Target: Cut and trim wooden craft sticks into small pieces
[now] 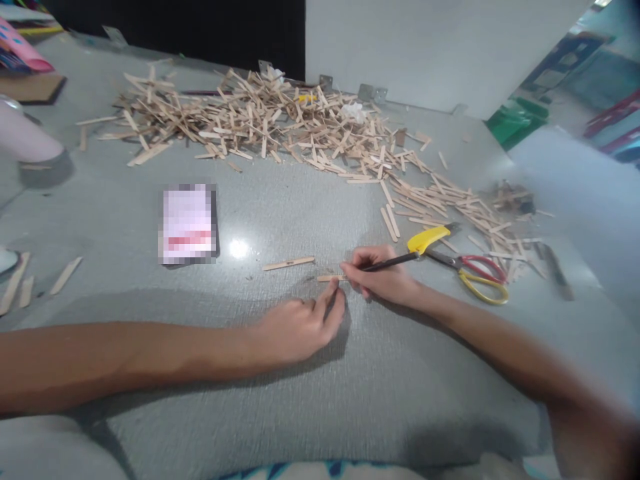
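My right hand [376, 272] is closed around a dark, slim pen-like tool [395, 261], whose near end is hidden by the fingers. Under the fingertips of both hands lies a small wooden stick [327, 279] on the grey table. My left hand [305, 325] rests on the table with its fingertips at that stick's edge; the fingers are bent but apart, and nothing is gripped in them. Just behind, a second wooden stick [289, 264] with a dark mark at its middle lies alone. Small crumbs are scattered around the sticks.
A big heap of wooden sticks [240, 117] spans the back of the grey table [225, 427]. Yellow-handled cutters [427, 239] and scissors [483, 277] lie right of my right hand. A blurred-out pink box [187, 223] and a pink bottle [30, 137] are at left.
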Demonstrator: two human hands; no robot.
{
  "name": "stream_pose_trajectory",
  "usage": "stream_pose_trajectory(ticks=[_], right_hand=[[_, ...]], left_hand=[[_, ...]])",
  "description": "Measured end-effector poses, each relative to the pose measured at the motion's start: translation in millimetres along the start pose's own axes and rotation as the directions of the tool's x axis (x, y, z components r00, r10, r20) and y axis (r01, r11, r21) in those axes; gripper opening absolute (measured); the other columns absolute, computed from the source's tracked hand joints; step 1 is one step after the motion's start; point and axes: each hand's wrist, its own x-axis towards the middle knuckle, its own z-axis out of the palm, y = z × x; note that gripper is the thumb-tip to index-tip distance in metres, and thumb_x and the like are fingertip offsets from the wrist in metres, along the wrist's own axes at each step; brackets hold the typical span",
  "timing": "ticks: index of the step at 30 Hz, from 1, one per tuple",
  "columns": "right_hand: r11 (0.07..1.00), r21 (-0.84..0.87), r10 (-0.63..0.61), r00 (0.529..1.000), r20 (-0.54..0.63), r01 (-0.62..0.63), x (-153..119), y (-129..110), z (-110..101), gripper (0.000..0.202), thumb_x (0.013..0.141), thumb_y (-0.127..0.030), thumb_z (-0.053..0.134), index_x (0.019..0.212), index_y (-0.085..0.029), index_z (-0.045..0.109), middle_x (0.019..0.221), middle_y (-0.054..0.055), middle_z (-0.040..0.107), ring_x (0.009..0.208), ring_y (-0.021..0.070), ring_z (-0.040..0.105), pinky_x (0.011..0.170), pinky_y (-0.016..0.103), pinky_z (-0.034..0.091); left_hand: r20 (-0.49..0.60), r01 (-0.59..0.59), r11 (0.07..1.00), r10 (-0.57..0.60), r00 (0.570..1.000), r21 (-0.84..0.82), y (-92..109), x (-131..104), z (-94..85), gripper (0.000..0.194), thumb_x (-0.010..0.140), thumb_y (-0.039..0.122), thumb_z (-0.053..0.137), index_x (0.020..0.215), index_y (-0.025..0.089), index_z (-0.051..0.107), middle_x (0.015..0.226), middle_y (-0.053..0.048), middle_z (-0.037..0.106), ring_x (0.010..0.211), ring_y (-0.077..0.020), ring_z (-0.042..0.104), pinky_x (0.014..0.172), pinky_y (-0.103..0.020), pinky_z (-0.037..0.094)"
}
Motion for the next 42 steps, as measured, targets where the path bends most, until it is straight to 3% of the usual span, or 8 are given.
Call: stream_pose_trajectory(ticks=[33, 42], right_hand=[[0.998, -0.043, 0.047, 0.999, -0.008, -0.047, -2.5, -3.2, -2.1, 0.040, 0.099, -0.031, 0.072, 0.064, -0.023, 0.056, 0.046, -0.005, 0.058, 0.035, 0.0088, 0.052, 0.035, 0.019, 0.036], [0.997, -0.064, 0.032, 0.999, -0.026, -0.033, -3.6, -1.8, -2.1, 0.040, 0.099, -0.031, 0.072, 0.064, -0.022, 0.054, 0.052, -0.004, 0.060, 0.039, 0.0094, 0.058, 0.038, 0.018, 0.040]], left_hand=[[0.005, -0.006, 1.000, 0.006, 1.000, 0.010, -0.6, 1.0, -2.3, 0.040, 0.102, 0.014, 0.055, 0.135, -0.005, 0.071, 0.138, -0.035, 0.074, 0.048, -0.0202, 0.072, 0.038, -0.034, 0.051], [0.026, -0.016, 1.000, 0.015, 1.000, 0.009, -0.7, 0.9, -3.8, 0.041, 0.102, 0.016, 0.059, 0.135, -0.004, 0.071, 0.140, -0.035, 0.073, 0.050, -0.0210, 0.074, 0.039, -0.034, 0.051]])
